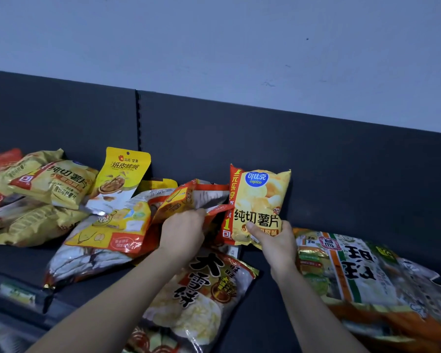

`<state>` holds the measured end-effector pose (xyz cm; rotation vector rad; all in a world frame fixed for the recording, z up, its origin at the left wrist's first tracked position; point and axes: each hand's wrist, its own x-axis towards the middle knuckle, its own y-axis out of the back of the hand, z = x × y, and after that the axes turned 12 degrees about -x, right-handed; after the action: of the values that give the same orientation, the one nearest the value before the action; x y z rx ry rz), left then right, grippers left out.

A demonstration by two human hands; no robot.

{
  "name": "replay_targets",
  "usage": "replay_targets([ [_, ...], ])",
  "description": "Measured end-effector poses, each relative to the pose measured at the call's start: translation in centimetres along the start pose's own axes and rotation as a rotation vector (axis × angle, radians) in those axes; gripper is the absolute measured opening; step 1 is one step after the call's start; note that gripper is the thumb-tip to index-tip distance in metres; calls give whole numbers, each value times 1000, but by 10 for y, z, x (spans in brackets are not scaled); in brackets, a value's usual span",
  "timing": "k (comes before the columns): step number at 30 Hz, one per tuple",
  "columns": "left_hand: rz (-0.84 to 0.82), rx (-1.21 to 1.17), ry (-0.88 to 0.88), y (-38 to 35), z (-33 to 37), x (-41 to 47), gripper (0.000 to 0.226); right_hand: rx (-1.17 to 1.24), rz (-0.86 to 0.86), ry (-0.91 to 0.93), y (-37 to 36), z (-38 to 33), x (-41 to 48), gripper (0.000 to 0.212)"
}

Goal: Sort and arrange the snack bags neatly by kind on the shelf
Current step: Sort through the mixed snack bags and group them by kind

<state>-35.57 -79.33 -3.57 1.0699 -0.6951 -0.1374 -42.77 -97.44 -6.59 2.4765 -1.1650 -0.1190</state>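
Gripping a yellow Copico chip bag (259, 200) by its lower edge, thumb across the front, the right hand (273, 240) holds it upright above the dark shelf (262, 317); it reads 纯切薯片. The left hand (182, 230) clutches a crumpled orange-and-silver bag (196, 197) just beside it. Nearest, under the forearms, lies a 大雪饼 rice-cracker bag (201, 289). Further left sit more 纯切薯片 bags (56, 182), and a yellow 纸皮核桃 walnut pouch (120, 179) leans against the back panel (316, 161).

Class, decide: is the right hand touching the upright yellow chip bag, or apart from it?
Touching. The head view shows the right hand pinching the chip bag at its lower edge, thumb on its front.
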Motion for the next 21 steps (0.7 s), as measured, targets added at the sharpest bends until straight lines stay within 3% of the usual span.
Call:
replay_targets([
  [3, 68, -128, -55, 0, 3, 2, 13, -23, 22, -6, 1, 6, 1, 48],
  [13, 154, -361, -14, 16, 25, 28, 18, -10, 47, 36, 23, 4, 10, 51],
  [21, 200, -293, 110, 28, 15, 35, 18, 10, 8, 72, 32, 8, 10, 51],
])
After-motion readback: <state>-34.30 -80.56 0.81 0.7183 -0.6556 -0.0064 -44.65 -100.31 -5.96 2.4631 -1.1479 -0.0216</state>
